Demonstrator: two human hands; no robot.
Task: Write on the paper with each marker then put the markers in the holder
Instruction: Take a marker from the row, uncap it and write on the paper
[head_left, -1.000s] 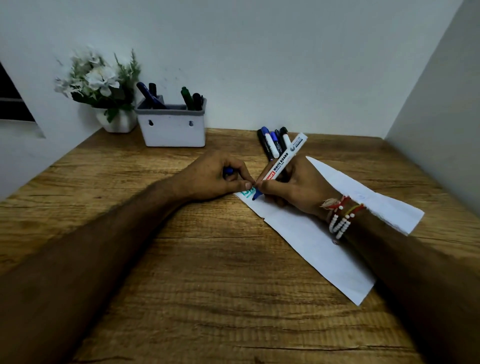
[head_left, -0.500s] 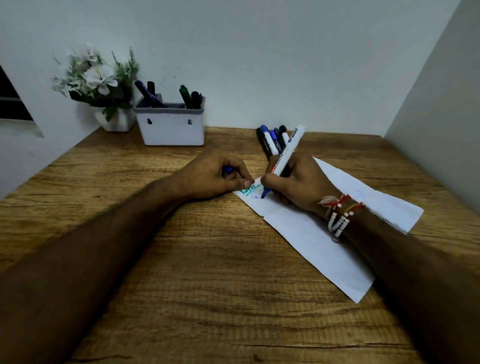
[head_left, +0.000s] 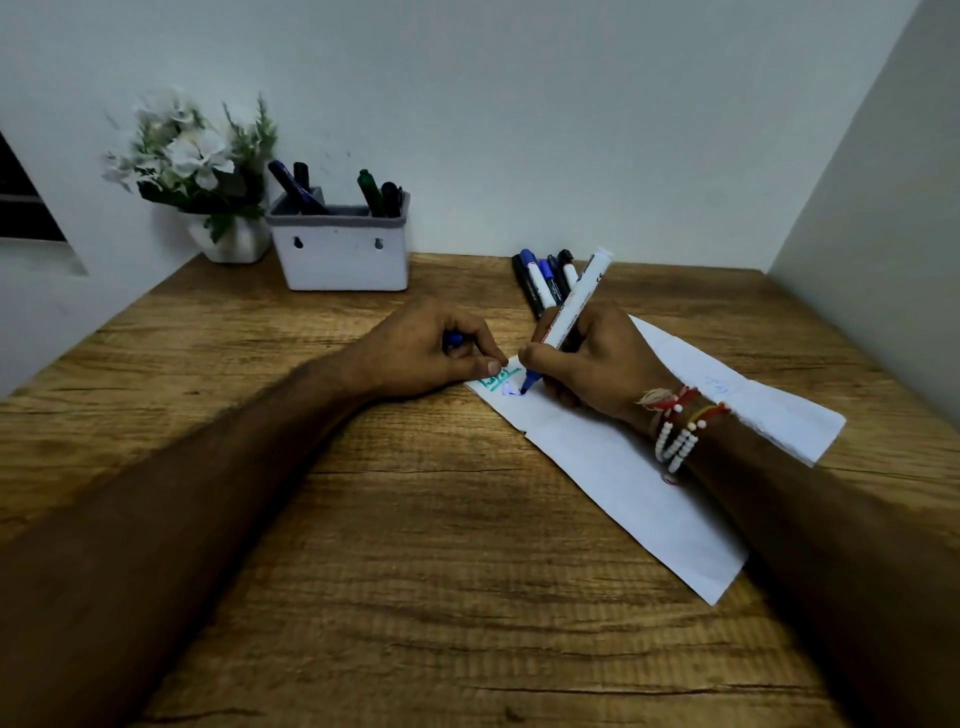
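Nearby, spare markers (head_left: 543, 280) behind right hand (head_left: 597, 364) gripping marker (head_left: 571, 306); left hand (head_left: 431, 348) clutching cap (head_left: 453, 340).

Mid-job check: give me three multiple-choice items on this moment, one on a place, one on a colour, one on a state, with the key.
1. Where does the holder stand?
A. At the back of the table, right beside the flower pot
B. On the paper
C. At the table's near edge

2. What colour is the tip of the marker in the right hand?
A. Red
B. Blue
C. Black

3. What is the left hand doing?
A. Lying flat and open on the table
B. Reaching into the holder
C. Closed around a blue cap, a fingertip pressing the corner of the paper

Answers:
1 A, the holder sits against the back wall next to the pot.
2 B, the tip on the paper is blue, with blue marks beside it.
3 C, blue shows between the curled fingers, and a fingertip is on the paper's corner.
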